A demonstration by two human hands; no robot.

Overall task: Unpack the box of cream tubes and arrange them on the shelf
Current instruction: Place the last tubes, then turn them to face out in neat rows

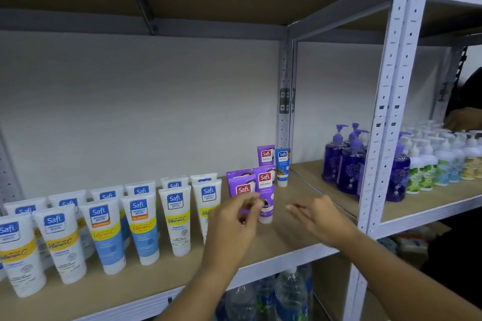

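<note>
— Where are the hands?

— Both reach over the shelf (167, 272) from below. The left hand (236, 219) is raised in front of the purple tubes (264, 185), its fingers (251, 202) curled toward the front one; motion blur hides whether they pinch it. The right hand (317, 216) hovers just right of those tubes, fingers loosely extended and holding nothing.

— And the tubes?

— White tubes (104, 232) stand cap-down in rows along the left and middle of the shelf. The purple ones cluster right of them, with a blue tube (282, 167) behind, near the rear upright (284, 112).

— Any room?

— Bare board lies right of the purple tubes up to the shelf's side edge, and along the front lip. The next bay holds purple pump bottles (347, 164).
</note>
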